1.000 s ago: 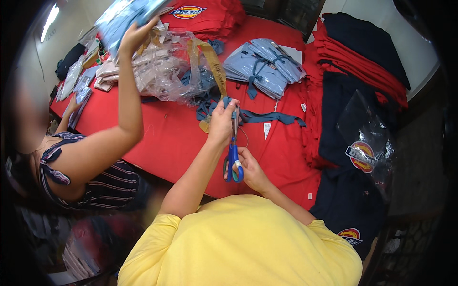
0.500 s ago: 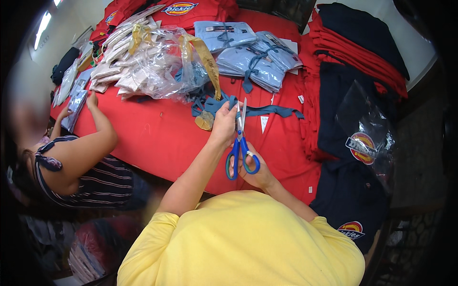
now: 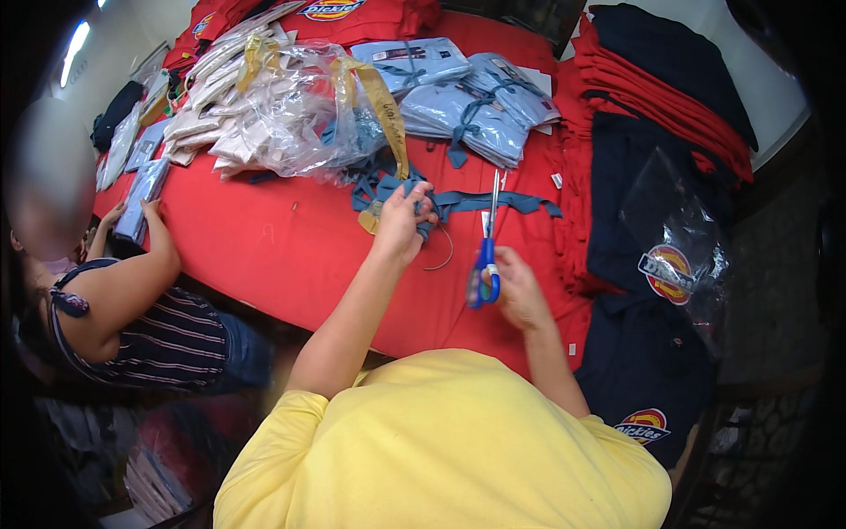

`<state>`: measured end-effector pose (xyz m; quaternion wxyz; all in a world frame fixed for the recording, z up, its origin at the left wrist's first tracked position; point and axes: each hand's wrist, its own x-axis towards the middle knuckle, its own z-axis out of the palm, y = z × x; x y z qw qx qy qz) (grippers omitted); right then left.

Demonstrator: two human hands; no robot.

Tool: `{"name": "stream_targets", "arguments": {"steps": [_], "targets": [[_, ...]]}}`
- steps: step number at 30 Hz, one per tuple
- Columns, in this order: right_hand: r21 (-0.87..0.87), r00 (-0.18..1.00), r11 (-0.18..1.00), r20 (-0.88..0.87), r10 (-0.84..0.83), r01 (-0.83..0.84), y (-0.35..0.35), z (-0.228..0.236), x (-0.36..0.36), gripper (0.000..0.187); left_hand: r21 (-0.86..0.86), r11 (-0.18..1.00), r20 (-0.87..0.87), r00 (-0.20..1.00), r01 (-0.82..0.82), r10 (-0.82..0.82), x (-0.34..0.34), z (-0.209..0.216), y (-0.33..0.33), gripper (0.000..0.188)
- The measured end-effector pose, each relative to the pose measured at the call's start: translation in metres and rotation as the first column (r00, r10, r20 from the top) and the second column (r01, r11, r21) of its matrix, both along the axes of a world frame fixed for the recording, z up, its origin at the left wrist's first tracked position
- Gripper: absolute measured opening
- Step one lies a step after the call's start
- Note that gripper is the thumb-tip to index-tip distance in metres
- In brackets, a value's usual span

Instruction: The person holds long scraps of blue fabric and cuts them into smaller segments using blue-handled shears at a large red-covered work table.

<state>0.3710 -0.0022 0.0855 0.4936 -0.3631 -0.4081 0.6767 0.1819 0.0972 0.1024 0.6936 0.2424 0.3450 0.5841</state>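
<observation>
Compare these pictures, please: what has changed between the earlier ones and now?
The right hand carried the scissors rightward, away from the left hand; their blades, spread half a second ago, are nearly shut. The co-worker's raised hand came down to a wrapped blue packet, and a tied pale bundle now lies beside other bundles. Unchanged: the left hand grips bluish fabric; the right keeps the scissors.

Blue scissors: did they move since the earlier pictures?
Yes, to the right: the blue scissors are now closer to the navy cloth.
</observation>
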Motion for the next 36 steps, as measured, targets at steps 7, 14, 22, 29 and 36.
{"name": "stream_targets", "arguments": {"steps": [7,14,22,29,36], "targets": [[0.049,-0.293,0.998,0.954,-0.059,-0.041,-0.02,0.026,0.081,0.033,0.006,0.994,0.578,0.811,0.113,-0.096,-0.023,0.007,0.015,0.01],[0.634,0.639,0.773,0.599,-0.482,-0.012,0.027,0.061,-0.013,0.014,0.007,0.994,0.635,0.767,0.107,-0.087,-0.007,0.011,0.008,0.012],[0.884,0.483,0.442,0.457,-0.747,-0.153,0.076,0.051,-0.078,0.019,-0.054,0.995,0.558,0.829,0.09,-0.044,0.006,-0.011,0.007,0.014],[0.732,0.864,0.66,0.21,-0.457,0.171,0.075,0.04,-0.059,0.012,-0.055,0.997,0.594,0.805,0.059,-0.015,0.006,0.006,0.0,0.015],[0.461,0.939,0.873,0.2,-0.278,0.161,0.051,0.041,-0.053,0.026,-0.108,0.992,0.607,0.795,0.061,0.017,0.004,0.044,-0.001,0.011]]}}
